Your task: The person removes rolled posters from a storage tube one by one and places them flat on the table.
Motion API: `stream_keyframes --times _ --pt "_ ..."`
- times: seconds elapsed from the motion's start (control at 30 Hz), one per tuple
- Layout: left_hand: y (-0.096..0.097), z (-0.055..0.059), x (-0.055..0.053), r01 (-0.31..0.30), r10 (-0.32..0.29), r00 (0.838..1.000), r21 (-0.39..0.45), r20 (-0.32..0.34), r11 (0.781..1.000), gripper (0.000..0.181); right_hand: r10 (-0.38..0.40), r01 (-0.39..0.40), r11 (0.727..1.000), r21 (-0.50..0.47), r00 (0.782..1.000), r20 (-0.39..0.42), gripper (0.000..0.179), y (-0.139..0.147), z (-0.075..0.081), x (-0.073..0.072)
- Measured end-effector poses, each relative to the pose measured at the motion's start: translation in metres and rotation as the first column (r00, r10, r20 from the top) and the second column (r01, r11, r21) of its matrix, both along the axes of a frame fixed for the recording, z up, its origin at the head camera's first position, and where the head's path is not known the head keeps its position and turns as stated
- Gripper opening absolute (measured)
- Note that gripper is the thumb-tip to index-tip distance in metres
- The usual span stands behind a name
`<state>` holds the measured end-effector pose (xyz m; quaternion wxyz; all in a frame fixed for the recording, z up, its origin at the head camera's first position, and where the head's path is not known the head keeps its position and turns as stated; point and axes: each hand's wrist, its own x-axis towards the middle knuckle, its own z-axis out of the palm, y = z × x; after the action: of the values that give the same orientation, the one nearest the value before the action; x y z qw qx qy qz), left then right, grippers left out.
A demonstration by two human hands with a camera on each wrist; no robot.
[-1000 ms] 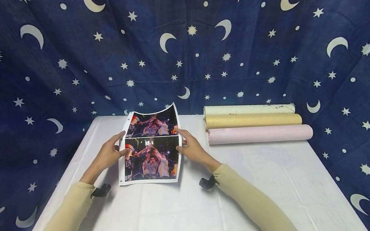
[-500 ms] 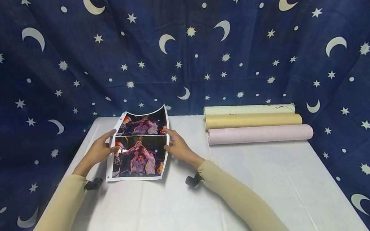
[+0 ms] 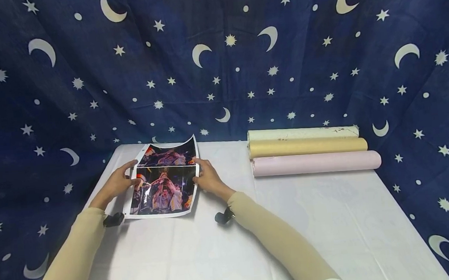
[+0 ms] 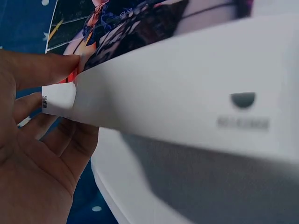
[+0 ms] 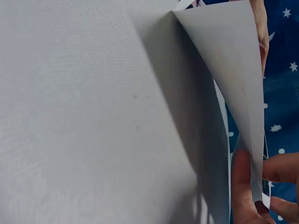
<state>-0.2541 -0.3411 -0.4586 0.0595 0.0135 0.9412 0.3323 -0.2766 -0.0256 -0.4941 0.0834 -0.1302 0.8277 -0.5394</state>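
Note:
A glossy printed photo sheet [image 3: 164,184] with white margins bears two pictures, one above the other, of people with raised arms. On its left edge, my left hand [image 3: 118,182] pinches the margin; in the left wrist view the thumb [image 4: 51,67] lies over the printed face, with the other fingers behind. My right hand [image 3: 210,177] pinches the opposite edge. The sheet bows between the hands, its top right corner curling up. From the right wrist view, the plain white back of the sheet [image 5: 229,51] shows over its shadow, between thumb and fingers.
Three rolls lie side by side at the back right of the white-covered table [image 3: 314,225]: a cream roll [image 3: 303,133], a gold roll [image 3: 308,145] and a pale pink roll [image 3: 316,163]. A dark blue cloth [image 3: 218,61] with moons and stars hangs behind.
Both hands have carried the photo sheet to the left across the table, and its top edge has dropped lower. The grip on both side edges stays the same. The rolls have not moved.

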Motion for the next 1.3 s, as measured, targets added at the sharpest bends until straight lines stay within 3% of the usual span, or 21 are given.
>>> stream_keyframes --times 0.33,0.8,0.97,1.3 --pt "-0.012 -0.008 -0.013 -0.037 0.038 0.998 -0.018 0.051 0.999 0.078 -0.023 0.021 0.994 0.104 0.999 0.022 0.077 -0.012 -0.001 -0.004" --pt "-0.021 -0.016 -0.017 -0.108 0.104 0.986 0.026 0.13 0.994 0.08 0.015 -0.014 0.986 0.164 1.0 -0.006 0.075 -0.024 -0.005 -0.011" --pt "-0.022 -0.02 -0.018 -0.109 0.105 0.987 0.03 0.119 0.994 0.081 0.031 -0.032 0.981 0.19 1.0 0.005 0.076 -0.025 -0.003 -0.011" --pt "-0.02 -0.014 -0.016 -0.068 0.065 0.997 0.094 0.035 0.993 0.077 0.042 -0.047 0.994 0.1 0.998 0.049 0.069 -0.022 -0.001 -0.008"
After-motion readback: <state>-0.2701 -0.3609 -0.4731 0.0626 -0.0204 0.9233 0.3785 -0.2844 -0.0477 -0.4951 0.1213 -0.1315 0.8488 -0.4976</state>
